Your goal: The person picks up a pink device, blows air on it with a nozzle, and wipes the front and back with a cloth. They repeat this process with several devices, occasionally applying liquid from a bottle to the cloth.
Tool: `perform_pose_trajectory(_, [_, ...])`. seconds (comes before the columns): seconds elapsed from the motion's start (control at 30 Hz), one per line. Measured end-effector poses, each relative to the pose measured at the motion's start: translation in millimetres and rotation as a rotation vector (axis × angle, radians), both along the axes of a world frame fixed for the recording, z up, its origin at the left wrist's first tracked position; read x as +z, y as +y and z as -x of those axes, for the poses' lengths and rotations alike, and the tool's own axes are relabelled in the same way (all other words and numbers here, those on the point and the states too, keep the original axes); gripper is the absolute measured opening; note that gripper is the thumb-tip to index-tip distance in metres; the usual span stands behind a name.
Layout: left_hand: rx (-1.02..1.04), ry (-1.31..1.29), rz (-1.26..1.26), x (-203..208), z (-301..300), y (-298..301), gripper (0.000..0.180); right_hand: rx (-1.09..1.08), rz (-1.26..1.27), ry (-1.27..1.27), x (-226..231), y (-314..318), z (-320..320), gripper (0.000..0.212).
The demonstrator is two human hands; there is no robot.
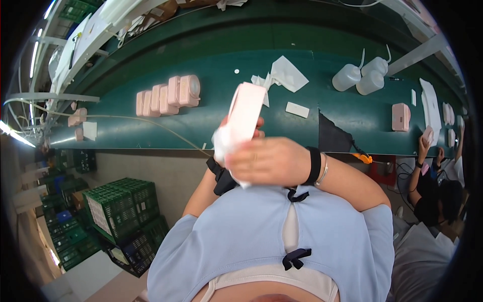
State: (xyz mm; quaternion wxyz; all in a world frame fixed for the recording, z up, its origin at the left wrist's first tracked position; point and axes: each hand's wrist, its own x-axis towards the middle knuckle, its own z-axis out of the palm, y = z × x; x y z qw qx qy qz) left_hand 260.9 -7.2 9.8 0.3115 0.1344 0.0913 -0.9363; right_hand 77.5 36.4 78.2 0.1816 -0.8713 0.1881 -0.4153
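Observation:
In front of my chest, a pale pink plastic casing [245, 113] with rounded edges is held up and tilted. My left hand [259, 128] grips it from behind; its fingertips show past the casing's right side and most of the hand is hidden. Across the casing's lower part lies my right hand [269, 161], fingers closed and slightly blurred, pressing a crumpled white cloth [221, 145] against the surface. Further left on the green bench stands a row of several similar pink casings [163, 98], the rightmost showing a round face.
White wipes [288, 74] and a small white block [297, 109] lie beyond my hands. Squeeze bottles [346, 77], a black cloth [333, 133] and another pink casing [400, 117] are to the right, near a co-worker [432, 194]. Green crates [123, 206] stand at floor level on the left.

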Motion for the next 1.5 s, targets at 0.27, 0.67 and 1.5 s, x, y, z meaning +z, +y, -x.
perform_pose_trajectory(0.27, [0.108, 0.190, 0.320, 17, -6, -8, 0.052, -0.284, -0.132, -0.047, 4, 3, 59, 0.021])
perform_pose_trajectory(0.67, [-0.038, 0.814, -0.208, 10, -1, -9, 0.041, -0.623, -1.087, -0.652, -55, 3, 91, 0.015])
perform_pose_trajectory(1.5, [0.462, -0.424, 0.192, 38, 4, -12, 0.036, -0.492, -1.156, -0.537, -77, -5, 90, 0.029])
